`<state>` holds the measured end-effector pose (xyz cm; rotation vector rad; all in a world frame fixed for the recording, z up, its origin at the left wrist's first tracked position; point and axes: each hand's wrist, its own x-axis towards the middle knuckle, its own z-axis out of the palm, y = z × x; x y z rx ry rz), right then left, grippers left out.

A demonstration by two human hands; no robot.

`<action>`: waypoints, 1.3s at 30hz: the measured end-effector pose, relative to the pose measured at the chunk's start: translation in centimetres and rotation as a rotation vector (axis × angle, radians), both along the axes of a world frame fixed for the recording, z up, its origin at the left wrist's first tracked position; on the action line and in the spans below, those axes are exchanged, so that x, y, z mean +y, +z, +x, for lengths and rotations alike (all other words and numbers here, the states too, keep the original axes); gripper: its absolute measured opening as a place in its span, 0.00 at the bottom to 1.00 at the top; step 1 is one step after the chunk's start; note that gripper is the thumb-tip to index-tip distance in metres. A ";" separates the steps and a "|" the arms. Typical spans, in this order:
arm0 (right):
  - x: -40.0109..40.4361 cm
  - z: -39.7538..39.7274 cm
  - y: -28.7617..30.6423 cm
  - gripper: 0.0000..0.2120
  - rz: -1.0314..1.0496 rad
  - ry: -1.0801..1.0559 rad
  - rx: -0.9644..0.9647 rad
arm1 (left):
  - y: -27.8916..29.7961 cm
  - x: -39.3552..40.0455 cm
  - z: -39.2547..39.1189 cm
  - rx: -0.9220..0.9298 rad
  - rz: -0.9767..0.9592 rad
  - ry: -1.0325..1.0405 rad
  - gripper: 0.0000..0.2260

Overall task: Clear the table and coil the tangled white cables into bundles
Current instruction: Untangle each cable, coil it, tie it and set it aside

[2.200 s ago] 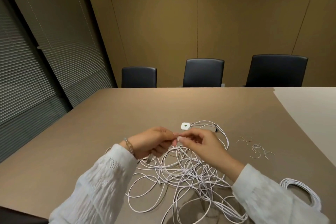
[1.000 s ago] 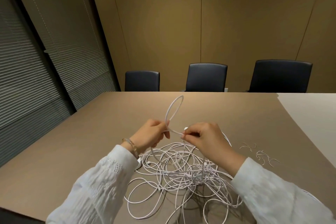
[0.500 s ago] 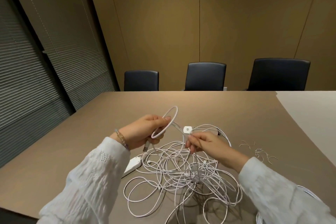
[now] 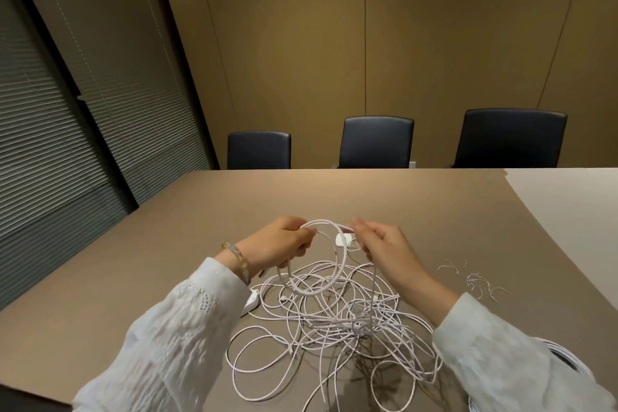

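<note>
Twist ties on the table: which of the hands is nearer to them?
Right. The right hand holds the cable loop just left of the twist ties; the left hand grips the loop's far side, farther away.

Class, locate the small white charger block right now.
In the head view, the white charger block lies on the table, seen between both hands, behind the held cable loop.

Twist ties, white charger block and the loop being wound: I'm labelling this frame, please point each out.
twist ties (image 4: pixel 475 279), head view, middle of the scattered cluster.
white charger block (image 4: pixel 344 239), head view, its top face.
cable loop (image 4: pixel 312 290), head view, bottom of the curve.
</note>
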<state>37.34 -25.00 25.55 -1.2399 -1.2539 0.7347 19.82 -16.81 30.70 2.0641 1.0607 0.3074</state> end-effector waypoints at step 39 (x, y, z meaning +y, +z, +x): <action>1.7 1.4 -2.7 0.22 -0.218 0.210 0.131 | 2.0 2.4 -1.0 -0.537 -0.453 -0.008 0.15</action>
